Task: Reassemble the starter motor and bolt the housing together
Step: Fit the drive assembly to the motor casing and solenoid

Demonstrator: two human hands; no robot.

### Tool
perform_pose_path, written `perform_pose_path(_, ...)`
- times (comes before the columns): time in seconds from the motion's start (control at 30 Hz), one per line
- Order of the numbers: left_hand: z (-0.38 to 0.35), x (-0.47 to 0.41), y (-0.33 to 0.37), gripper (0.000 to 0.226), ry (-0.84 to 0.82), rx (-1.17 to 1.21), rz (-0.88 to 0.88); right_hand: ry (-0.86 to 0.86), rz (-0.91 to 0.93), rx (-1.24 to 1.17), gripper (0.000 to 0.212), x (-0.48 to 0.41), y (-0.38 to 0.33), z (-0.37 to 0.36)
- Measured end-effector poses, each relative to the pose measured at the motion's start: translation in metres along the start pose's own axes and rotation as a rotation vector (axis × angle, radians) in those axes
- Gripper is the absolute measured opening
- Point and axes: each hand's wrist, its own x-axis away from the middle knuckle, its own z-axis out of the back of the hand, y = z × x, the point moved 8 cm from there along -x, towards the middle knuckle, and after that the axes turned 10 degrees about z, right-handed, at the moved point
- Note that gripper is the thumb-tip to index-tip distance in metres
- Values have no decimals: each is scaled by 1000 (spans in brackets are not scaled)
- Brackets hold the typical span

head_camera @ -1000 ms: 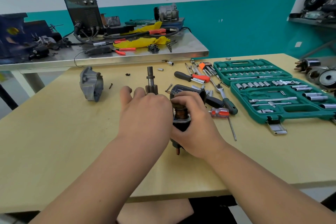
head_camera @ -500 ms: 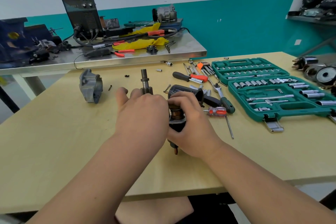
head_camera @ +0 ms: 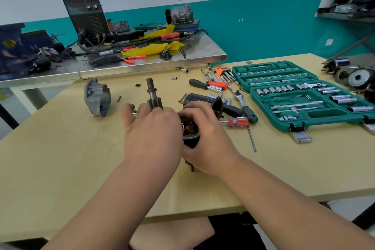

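Steel pinion shaft (head_camera: 152,92), dark and toothed, is held upright over the pale wooden tabletop (head_camera: 71,158), its base enclosed by the curled left grip (head_camera: 151,128). Black copper-wound motor body (head_camera: 190,138) is clasped by the right grip (head_camera: 206,138). Jamming could be caused by tilted seating.

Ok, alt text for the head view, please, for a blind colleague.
The left hand and right hand grip a part-assembled starter motor upright on the table, pinion shaft pointing up. A grey housing lies left; an open socket set and loose tools right.
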Motion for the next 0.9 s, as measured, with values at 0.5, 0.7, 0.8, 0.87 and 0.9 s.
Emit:
perform_pose_path(0.5, -2, 8, -13, 30, 42, 177, 19, 79, 78, 169, 46, 1, 0, 4)
perform_pose_path(0.7, 0, 6, -15, 28, 28, 120, 13, 65, 126, 193, 47, 1, -5, 4)
perform_pose_path(0.8, -1, 1, -15, 24, 8, 124, -3, 40, 168, 245, 45, 1, -11, 1)
perform_pose_path(0.87, 1, -1, -13, 23, 13, 143, -14, 31, 179, 259, 44, 1, -13, 0)
perform_pose_path(0.9, 2, 1, -12, 24, 17, 153, -17, 33, 175, 252, 44, 1, -13, 0)
